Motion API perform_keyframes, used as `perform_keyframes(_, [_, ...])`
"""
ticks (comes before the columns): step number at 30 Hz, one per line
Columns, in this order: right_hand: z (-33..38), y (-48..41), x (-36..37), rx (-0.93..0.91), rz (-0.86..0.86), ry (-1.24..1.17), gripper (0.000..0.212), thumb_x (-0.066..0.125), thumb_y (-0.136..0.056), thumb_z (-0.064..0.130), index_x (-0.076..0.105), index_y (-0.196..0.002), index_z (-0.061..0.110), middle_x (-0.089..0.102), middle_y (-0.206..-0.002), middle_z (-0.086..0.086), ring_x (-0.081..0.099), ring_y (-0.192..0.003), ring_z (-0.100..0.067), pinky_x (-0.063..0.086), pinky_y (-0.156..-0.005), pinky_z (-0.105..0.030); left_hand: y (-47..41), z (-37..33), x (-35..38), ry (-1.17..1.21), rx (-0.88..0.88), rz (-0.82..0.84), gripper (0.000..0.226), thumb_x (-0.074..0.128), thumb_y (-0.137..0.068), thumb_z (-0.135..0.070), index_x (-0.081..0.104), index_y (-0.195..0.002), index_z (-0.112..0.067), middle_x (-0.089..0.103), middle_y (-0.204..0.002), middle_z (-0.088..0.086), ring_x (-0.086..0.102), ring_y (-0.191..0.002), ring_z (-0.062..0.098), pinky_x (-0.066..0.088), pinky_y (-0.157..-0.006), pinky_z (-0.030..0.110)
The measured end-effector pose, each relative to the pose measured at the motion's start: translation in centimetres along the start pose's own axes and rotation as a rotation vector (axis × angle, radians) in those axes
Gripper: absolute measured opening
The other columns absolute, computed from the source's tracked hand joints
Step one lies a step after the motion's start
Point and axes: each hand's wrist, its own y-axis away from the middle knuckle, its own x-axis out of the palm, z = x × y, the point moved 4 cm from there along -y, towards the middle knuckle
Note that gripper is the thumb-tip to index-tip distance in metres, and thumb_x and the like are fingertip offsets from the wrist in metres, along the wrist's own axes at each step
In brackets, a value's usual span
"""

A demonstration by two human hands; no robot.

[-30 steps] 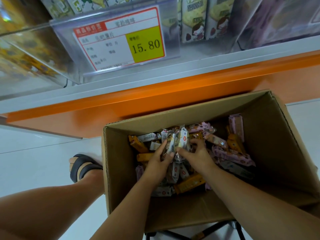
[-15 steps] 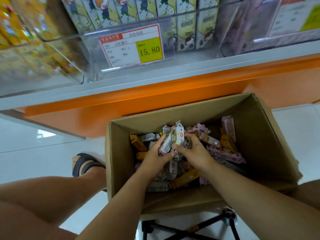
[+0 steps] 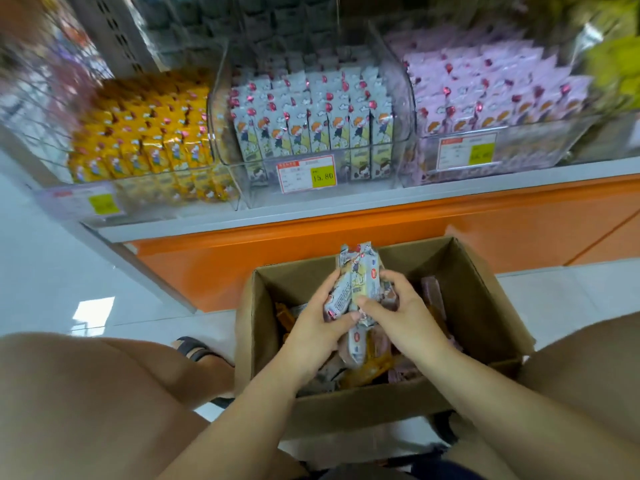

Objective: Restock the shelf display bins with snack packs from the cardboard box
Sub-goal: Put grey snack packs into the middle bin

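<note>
A person crouches before a low shop shelf, an open cardboard box [image 3: 349,410] between their knees. Both hands hold one bundle of snack packs [image 3: 360,271] just above the box, near its far wall. The left hand [image 3: 318,327] curls round the bundle's left side. The right hand [image 3: 408,317] wraps the right side, thumb laid across the front. The packs stand roughly upright, and their crimped tops fan out above the fingers.

More loose packs [image 3: 367,372], orange and pink, lie jumbled in the box below. On the shelf ahead, the middle bin [image 3: 381,164], of clear plastic, holds rows of matching pale wrappers between a yellow-filled and a pink-filled bin.

The packs look light, thin and glossy, so they are likely slippery against one another and liable to slide out of the middle of the bunch. Squeezing across their mid-length from both sides, as here, seems the soundest hold. A firm but gentle press should suit them, since the contents may be brittle.
</note>
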Motion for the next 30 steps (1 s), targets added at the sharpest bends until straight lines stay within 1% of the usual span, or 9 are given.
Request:
perform_keyframes(4, [4.2,2.4,-1.3,-0.18,-0.037,0.04,0.045,0.067,-0.085,0.031,0.044,-0.123,0.039,0.06,-0.12,0.011,0.06,-0.106,-0.002,0.053,-0.089,-0.028,2.1,-3.7,0.7,-0.025,0.203,-0.005,0.065,0.065,-0.087,-0.012,0.035,-0.135,-0.044,0.055,-0.136,-0.009,0.055,-0.124,0.014,0.046,-0.102,0.045])
perform_keyframes(9, [9.4,4.6,-2.3,-0.386,-0.098,0.049,0.05,0.067,-0.085,0.032,0.043,-0.128,0.038,0.057,-0.124,0.011,0.06,-0.106,-0.003,0.054,-0.088,-0.027,4.3,-9.0,1.4,-0.09,0.429,-0.063,0.068,0.062,-0.088,-0.004,0.034,-0.134,-0.046,0.054,-0.134,-0.017,0.054,-0.121,0.001,0.048,-0.096,0.022])
perform_keyframes(12, [12.2,4.9,-2.7,-0.503,-0.142,0.061,0.048,0.067,-0.083,0.038,0.043,-0.122,0.052,0.057,-0.124,0.011,0.06,-0.106,-0.009,0.053,-0.089,-0.036,4.7,-12.1,1.4,-0.12,0.533,-0.09,0.069,0.061,-0.088,0.0,0.033,-0.133,-0.045,0.049,-0.131,-0.028,0.051,-0.118,-0.01,0.046,-0.091,0.012])
perform_keyframes(18, [18.1,1.6,-2.3,-0.635,-0.175,0.078,0.046,0.065,-0.087,0.036,0.039,-0.123,0.052,0.054,-0.127,0.011,0.057,-0.111,-0.007,0.051,-0.095,-0.038,2.4,-18.2,-0.3,-0.231,0.66,-0.143,0.065,0.065,-0.085,-0.028,0.03,-0.127,-0.065,0.034,-0.134,-0.045,0.037,-0.13,-0.011,0.04,-0.109,0.035])
perform_keyframes(20, [19.8,-0.4,-2.1,-0.65,-0.192,0.086,0.047,0.064,-0.088,0.035,0.041,-0.128,0.045,0.053,-0.126,0.012,0.055,-0.111,-0.002,0.05,-0.095,-0.033,0.6,-19.8,-1.4,-0.174,0.652,-0.138,0.065,0.067,-0.088,-0.021,0.035,-0.127,-0.063,0.045,-0.134,-0.036,0.048,-0.125,-0.003,0.045,-0.105,0.041])
perform_keyframes(22, [21.4,-2.4,-1.7,-0.647,-0.2,0.079,0.047,0.063,-0.089,0.033,0.044,-0.131,0.038,0.054,-0.125,0.012,0.053,-0.109,0.001,0.049,-0.093,-0.026,-1.5,-21.1,-2.5,-0.111,0.621,-0.132,0.066,0.07,-0.086,-0.023,0.04,-0.126,-0.065,0.051,-0.138,-0.016,0.052,-0.126,0.018,0.046,-0.101,0.052])
perform_keyframes(24, [22.7,-4.6,-1.4,-0.627,-0.182,0.05,0.044,0.063,-0.089,0.033,0.045,-0.128,0.042,0.056,-0.122,0.011,0.056,-0.108,-0.003,0.051,-0.091,-0.031,-3.7,-22.4,-3.6,-0.073,0.574,-0.127,0.066,0.072,-0.084,-0.025,0.04,-0.124,-0.067,0.053,-0.139,-0.008,0.052,-0.126,0.031,0.044,-0.099,0.059])
perform_keyframes(28, [24.1,-9.0,-1.3,-0.581,-0.183,0.023,0.039,0.062,-0.09,0.032,0.043,-0.12,0.049,0.057,-0.124,0.011,0.056,-0.112,-0.01,0.051,-0.092,-0.036,-8.2,-24.3,-4.7,-0.047,0.494,-0.111,0.071,0.071,-0.086,-0.021,0.034,-0.137,-0.056,0.057,-0.134,-0.005,0.059,-0.116,0.03,0.049,-0.09,0.045])
perform_keyframes(30, [24.4,-10.8,-1.6,-0.555,-0.218,0.037,0.039,0.06,-0.091,0.035,0.043,-0.125,0.047,0.055,-0.127,0.011,0.053,-0.115,-0.008,0.048,-0.093,-0.033,-10.2,-24.9,-4.8,-0.066,0.468,-0.118,0.072,0.075,-0.081,-0.03,0.036,-0.136,-0.057,0.055,-0.137,-0.005,0.06,-0.116,0.027,0.049,-0.09,0.049])
